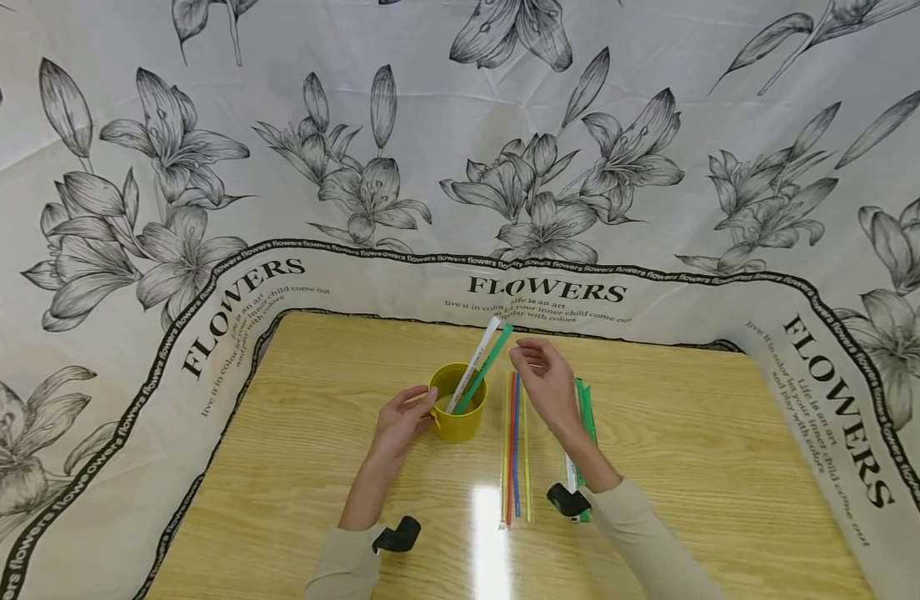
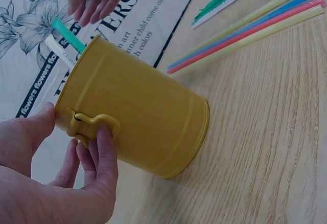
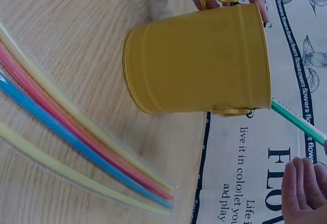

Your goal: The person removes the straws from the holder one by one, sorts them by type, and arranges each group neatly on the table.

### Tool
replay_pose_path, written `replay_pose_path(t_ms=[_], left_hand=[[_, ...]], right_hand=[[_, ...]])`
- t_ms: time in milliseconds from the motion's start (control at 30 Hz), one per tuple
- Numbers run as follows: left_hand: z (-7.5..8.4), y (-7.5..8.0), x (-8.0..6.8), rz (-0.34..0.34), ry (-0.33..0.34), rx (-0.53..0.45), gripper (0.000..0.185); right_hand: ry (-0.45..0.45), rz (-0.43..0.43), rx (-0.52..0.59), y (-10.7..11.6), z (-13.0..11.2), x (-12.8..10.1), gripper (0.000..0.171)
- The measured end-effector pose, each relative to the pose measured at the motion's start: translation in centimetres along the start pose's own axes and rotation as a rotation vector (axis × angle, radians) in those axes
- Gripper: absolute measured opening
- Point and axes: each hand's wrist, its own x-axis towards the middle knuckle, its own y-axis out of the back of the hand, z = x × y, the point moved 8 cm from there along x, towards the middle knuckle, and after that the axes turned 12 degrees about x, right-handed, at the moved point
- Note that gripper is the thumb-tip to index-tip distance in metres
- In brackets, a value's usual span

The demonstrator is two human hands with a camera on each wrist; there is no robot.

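Note:
A small yellow metal bucket (image 1: 457,427) stands on the table with a white paper-wrapped straw (image 1: 477,358) and a green straw (image 1: 490,364) leaning out of it to the right. My left hand (image 1: 402,422) holds the bucket from its left side; in the left wrist view the thumb lies at the rim and fingertips are on the handle loop (image 2: 97,127). Just right of the green straw's top, my right hand (image 1: 547,379) hovers with loosely bent fingers and nothing in them. The right wrist view catches its fingers (image 3: 302,185) near that straw.
Yellow, red and blue straws (image 1: 516,450) in clear wrapping lie side by side right of the bucket. Beyond them, under the right forearm, lie more green and white straws (image 1: 587,408). A flower-printed cloth (image 1: 400,292) hangs behind the wooden table (image 1: 310,367).

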Motion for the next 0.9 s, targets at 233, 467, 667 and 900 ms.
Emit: replay_pose_path(t_ms=[233,467,667,900], left_hand=[[0.1,0.0,-0.1,-0.006,-0.01,0.008,0.048],[0.1,0.0,-0.1,-0.007,-0.011,-0.008,0.046],[0.0,0.0,-0.1,-0.007,-0.01,-0.016,0.046],[0.2,0.0,-0.1,-0.006,-0.012,-0.007,0.047]], right_hand=[[-0.035,-0.014,0.049,-1.1,3.2,1.2,0.037],[-0.042,-0.035,0.065,-2.3,4.2,1.6,0.035],[-0.053,-0.036,0.055,-2.8,4.2,1.6,0.031],[-0.019,-0.003,0.129,-1.7,3.6,1.8,0.029]])
